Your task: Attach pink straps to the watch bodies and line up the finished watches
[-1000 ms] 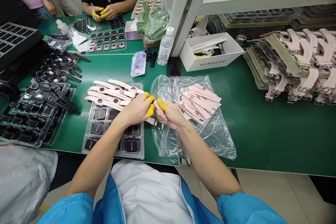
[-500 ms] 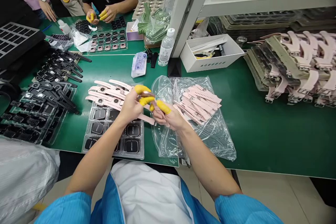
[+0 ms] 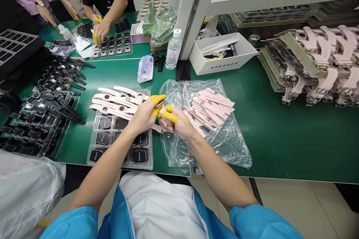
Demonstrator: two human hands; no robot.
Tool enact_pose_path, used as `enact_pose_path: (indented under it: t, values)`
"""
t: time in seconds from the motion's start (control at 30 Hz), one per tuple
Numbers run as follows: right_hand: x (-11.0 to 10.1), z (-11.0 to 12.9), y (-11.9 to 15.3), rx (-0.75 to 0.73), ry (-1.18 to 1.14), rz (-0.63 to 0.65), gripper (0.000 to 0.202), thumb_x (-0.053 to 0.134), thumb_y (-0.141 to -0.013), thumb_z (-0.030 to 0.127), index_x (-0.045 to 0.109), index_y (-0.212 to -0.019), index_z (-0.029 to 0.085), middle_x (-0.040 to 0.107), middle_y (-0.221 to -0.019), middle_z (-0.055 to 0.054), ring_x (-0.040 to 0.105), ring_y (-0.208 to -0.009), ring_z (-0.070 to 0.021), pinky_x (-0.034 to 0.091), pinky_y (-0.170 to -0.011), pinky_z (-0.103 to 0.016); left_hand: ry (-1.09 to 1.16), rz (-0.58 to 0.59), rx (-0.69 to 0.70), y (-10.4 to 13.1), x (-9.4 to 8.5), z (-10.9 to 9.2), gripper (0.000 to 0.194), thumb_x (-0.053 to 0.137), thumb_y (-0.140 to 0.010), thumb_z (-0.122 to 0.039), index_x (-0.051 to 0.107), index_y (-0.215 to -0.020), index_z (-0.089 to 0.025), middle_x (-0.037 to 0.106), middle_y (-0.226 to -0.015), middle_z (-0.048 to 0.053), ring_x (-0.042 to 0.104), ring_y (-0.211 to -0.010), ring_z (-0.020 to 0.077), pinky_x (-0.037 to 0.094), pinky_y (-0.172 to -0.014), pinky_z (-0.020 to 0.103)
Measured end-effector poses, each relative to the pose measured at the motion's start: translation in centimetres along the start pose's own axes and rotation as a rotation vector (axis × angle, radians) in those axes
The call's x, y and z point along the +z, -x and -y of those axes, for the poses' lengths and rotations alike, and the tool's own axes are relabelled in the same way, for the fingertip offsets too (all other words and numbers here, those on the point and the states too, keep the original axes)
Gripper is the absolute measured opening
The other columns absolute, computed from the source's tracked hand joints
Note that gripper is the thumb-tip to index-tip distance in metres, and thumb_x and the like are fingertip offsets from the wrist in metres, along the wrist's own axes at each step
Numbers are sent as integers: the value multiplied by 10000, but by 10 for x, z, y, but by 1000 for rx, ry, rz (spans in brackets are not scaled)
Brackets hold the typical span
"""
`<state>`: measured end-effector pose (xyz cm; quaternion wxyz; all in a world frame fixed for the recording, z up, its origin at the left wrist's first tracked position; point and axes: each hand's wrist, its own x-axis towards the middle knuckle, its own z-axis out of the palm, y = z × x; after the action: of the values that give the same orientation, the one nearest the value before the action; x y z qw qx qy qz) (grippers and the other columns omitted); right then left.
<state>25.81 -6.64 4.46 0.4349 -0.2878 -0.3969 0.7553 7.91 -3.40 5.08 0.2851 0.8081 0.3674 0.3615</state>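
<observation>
My left hand (image 3: 144,115), with yellow finger cots on its fingertips, pinches a smartwatch mostly hidden by the fingers. Below that hand hangs a pink strap end (image 3: 157,128). Close against it, my right hand (image 3: 179,122) grips a pink watch strap (image 3: 163,111) at the watch, its thumb and finger also in yellow cots. Several watches with pink straps (image 3: 122,101) lie across the back of a clear plastic tray (image 3: 150,157), which holds square black watches in its pockets. Loose pink straps (image 3: 211,106) are heaped on a clear plastic bag (image 3: 234,145) to the right.
Black-strapped watches (image 3: 60,102) pile up at the left. A water bottle (image 3: 173,50), a tissue pack (image 3: 145,69) and a white box (image 3: 224,59) stand behind. Stacked trays with pink-strapped watches (image 3: 322,63) are at the right. Across the table, a co-worker's hand (image 3: 101,30) reaches over a tray.
My hands stay together, with the right fingers now closer over the strap at the watch. Across the table, the co-worker's hands have moved down to the tray. The view has shifted slightly.
</observation>
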Motion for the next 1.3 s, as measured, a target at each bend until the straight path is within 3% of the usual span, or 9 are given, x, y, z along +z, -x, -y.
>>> enact_pose_path:
  t: [0.1,0.33,0.77,1.0,1.3]
  values:
    - [1,-1,0,31,-16,0,352,775,-873,479,558,-820,206,517,-524,72,332,-387,-66,249,-379,-201,-72,58,83,2,0,3,625,446,-872,-22,574,-1458,-200,621,-1414,140,602,-1322,244,516,-1126,460]
    - [-1,0,-1,-34,29,-11,368,758,-868,526,591,-809,203,470,-475,78,325,-400,-80,249,-384,-206,-90,94,107,2,-4,5,675,423,-857,3,562,-1473,-234,616,-1377,120,618,-1275,233,533,-1096,438]
    - [1,-2,-4,13,-150,-35,362,781,-857,456,521,-765,221,422,-451,87,292,-378,-76,224,-364,-194,-115,100,60,2,1,0,553,399,-974,-69,541,-1486,-222,586,-1344,131,609,-1235,242,542,-1075,439]
    - [-2,-1,-5,21,-206,-77,344,795,-838,419,522,-788,216,405,-476,100,258,-372,-57,200,-364,-178,-79,151,117,0,-8,-11,470,375,-1073,-265,484,-1523,-183,549,-1321,159,598,-1224,267,530,-1101,478]
    - [-2,-2,-5,91,-150,-128,417,822,-795,433,464,-739,224,376,-464,111,237,-383,-47,187,-371,-168,-293,198,97,-2,-4,-7,417,474,-1027,-264,566,-1413,-136,578,-1277,171,605,-1189,288,550,-1051,469]
